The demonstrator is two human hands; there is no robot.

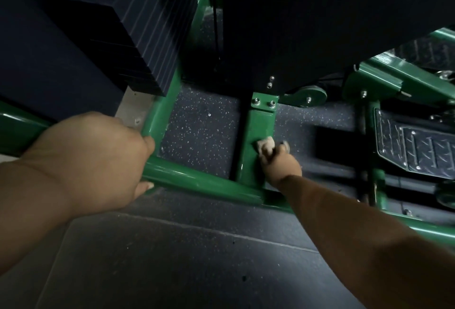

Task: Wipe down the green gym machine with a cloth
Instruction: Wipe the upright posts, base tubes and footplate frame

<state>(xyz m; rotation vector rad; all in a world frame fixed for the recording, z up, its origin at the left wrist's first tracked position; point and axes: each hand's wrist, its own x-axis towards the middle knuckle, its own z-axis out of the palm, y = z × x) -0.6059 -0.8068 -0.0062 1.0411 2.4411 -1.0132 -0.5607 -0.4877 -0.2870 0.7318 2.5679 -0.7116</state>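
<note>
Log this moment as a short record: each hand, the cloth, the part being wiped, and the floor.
left hand: grips the green frame tube
right hand: holds the cloth, pressing it on the green flat bar
cloth: pale, bunched
part being wiped: flat bar, bolted at its far end
floor: dark speckled rubber

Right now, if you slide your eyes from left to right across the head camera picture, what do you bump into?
Left hand gripping the green frame tube → speckled floor mat → green upright post → cloth in the right hand → metal footplate.
</note>
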